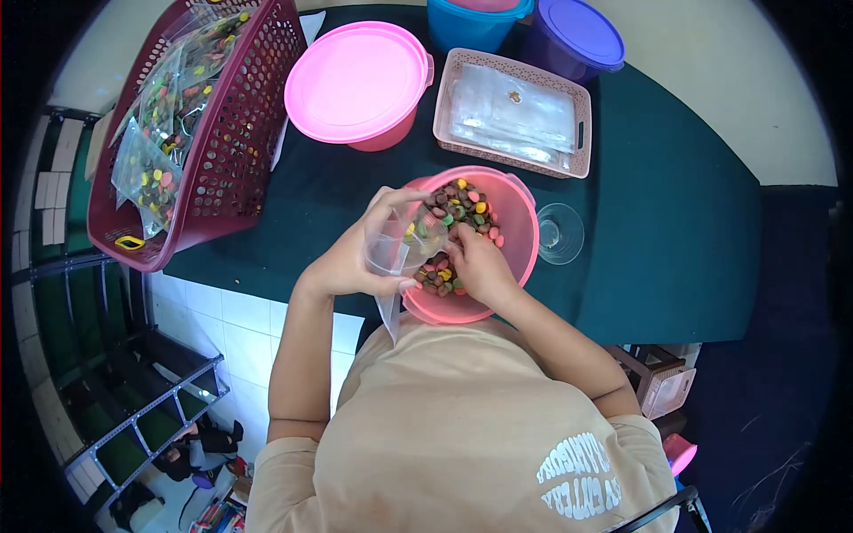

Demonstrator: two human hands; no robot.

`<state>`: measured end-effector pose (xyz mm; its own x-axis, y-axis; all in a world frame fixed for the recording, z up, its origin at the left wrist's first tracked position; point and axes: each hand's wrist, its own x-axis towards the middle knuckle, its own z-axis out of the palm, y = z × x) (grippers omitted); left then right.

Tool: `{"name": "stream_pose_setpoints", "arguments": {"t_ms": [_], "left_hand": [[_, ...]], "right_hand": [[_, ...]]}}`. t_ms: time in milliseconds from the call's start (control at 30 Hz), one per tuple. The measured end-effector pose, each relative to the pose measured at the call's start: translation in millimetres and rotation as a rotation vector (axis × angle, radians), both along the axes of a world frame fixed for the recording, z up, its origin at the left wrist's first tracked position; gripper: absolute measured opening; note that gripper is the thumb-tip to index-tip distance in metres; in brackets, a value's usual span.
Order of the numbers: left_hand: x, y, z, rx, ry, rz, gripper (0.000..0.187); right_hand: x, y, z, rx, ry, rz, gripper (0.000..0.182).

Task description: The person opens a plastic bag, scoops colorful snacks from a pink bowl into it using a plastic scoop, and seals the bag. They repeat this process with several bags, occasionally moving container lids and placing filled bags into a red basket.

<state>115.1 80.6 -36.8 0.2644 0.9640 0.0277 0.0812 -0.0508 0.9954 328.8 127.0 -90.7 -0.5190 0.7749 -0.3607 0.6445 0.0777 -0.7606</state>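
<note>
A pink bowl in front of my body holds many brown, pink, yellow and green candies. At its left side my left hand is curled around a clear plastic bag, whose lower end hangs beyond the bowl's rim. The bag's mouth is held wide over the candies, and a few coloured pieces show through the plastic. My right hand reaches into the bowl from the right, its fingers bent together among the candies beside the bag's mouth. What those fingers hold is hidden.
A clear glass stands right of the bowl. Behind are a pink-lidded tub, a basket of flat clear bags, and blue and purple tubs. A maroon basket of filled bags sits left.
</note>
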Motion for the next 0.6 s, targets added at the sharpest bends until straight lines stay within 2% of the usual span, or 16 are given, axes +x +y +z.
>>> {"name": "stream_pose_setpoints", "arguments": {"t_ms": [100,167,367,500,567,600], "left_hand": [[-9.1,-3.3,1.1,-0.016,0.084,0.032,0.096],[-13.0,-9.9,2.9,-0.173,-0.057,0.091,0.1],[-32.9,-23.8,-14.2,-0.212,0.038,0.139,0.105],[-36.1,-30.1,4.1,-0.247,0.064,0.176,0.107],[-35.1,-32.4,17.6,-0.13,0.291,0.209,0.108],[-32.8,-33.3,26.5,-0.127,0.292,0.212,0.108]], "right_hand": [[5.8,8.5,19.4,0.03,-0.009,0.047,0.019],[10.2,12.3,32.6,0.035,-0.01,0.055,0.02],[16.7,19.4,58.6,0.185,-0.08,0.09,0.021],[22.1,20.9,76.4,0.154,-0.077,0.107,0.02],[25.5,22.8,84.0,0.187,-0.076,0.065,0.019],[28.1,24.8,88.0,0.19,-0.074,0.066,0.019]]}}
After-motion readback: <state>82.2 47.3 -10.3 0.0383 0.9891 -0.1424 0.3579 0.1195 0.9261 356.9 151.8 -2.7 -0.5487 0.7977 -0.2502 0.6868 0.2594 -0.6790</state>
